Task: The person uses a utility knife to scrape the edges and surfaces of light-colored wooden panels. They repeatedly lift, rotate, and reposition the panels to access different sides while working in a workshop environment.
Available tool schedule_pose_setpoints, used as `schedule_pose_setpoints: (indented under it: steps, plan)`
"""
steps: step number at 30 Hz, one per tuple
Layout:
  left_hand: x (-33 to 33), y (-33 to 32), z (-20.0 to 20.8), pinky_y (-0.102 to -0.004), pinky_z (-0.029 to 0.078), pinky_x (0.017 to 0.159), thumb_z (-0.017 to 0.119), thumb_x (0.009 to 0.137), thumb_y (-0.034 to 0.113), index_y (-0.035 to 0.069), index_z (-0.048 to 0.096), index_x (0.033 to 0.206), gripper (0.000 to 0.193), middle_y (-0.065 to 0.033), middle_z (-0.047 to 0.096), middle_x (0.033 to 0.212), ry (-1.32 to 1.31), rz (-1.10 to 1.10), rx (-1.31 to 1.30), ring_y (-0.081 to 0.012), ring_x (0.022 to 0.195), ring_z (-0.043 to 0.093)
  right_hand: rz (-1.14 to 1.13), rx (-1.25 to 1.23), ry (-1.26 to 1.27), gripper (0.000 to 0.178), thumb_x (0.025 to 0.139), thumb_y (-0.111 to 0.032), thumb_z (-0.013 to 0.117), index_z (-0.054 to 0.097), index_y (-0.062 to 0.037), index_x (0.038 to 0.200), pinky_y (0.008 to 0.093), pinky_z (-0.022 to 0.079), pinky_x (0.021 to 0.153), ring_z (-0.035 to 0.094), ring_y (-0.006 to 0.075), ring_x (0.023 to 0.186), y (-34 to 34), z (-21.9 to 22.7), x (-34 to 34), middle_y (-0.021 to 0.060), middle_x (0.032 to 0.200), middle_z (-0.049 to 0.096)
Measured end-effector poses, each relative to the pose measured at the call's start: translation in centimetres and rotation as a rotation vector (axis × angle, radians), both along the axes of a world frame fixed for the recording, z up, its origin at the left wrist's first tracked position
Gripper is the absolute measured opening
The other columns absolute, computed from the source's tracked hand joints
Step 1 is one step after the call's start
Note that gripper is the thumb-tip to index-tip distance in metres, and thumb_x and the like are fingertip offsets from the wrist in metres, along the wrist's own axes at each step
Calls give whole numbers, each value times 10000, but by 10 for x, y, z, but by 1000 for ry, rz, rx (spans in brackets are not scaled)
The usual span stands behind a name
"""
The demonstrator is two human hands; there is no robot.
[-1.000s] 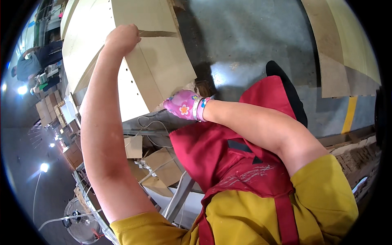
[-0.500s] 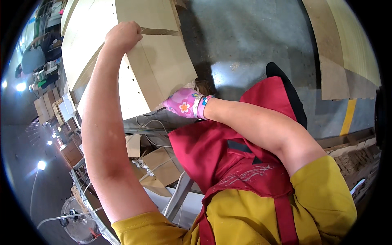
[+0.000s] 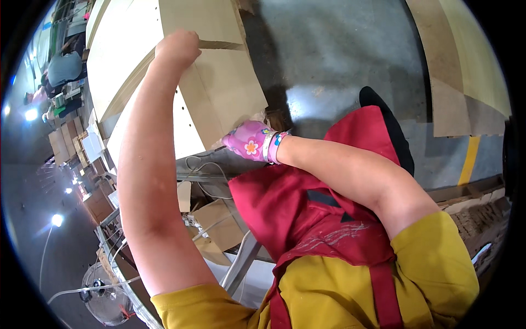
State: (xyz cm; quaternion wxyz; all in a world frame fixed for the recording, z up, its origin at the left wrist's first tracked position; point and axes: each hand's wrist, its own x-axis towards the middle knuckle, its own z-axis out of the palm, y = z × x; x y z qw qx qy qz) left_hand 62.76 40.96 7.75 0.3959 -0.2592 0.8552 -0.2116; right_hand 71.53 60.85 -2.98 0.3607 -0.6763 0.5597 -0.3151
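Head view, tan flattened cardboard box (image 3: 219, 82), slotted flaps, pale inner face

Two hands: one bare (image 3: 176, 48) at upper left, one gloved (image 3: 249, 141) at centre. One large cardboard sheet (image 3: 219, 82) under them. One fan (image 3: 104, 293) at lower left.

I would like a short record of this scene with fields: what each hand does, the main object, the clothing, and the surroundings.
left hand: bare left hand grips the upper edge of the flat cardboard sheet
right hand: right hand in a pink flowered glove, at the sheet's lower corner
main object: large tan cardboard sheet, with a slot cut beside the left hand
clothing: red apron over a yellow shirt
surroundings: grey floor; more cardboard sheets at right
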Motion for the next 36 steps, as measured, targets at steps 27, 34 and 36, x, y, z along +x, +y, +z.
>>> schedule_pose_setpoints:
  steps: [27, 34, 36]
  plan:
    - [4, -8, -7, -377, 530, 684, 620, 873, 225, 95, 679, 955, 165, -73, 680, 871, 86, 6, 86, -256, 821, 648, -216, -56, -69, 169, 864, -184, 507, 645, -89, 887, 432, 509, 614, 659, 331, 708, -1, -15, 18, 149, 746, 663]
    - [6, -13, -11, -376, 511, 606, 594, 867, 163, 66, 661, 869, 118, -78, 662, 758, 139, -21, 87, -258, 714, 635, -213, -34, -73, 173, 874, -202, 507, 645, -97, 878, 435, 499, 605, 649, 332, 687, -2, -12, 15, 145, 737, 659]
    - [6, -12, -13, -370, 508, 594, 581, 858, 131, 60, 654, 848, 103, -79, 659, 751, 138, -14, 71, -255, 701, 631, -213, -54, -78, 183, 880, -207, 501, 642, -91, 880, 434, 497, 611, 645, 337, 684, 0, -10, 13, 145, 739, 659]
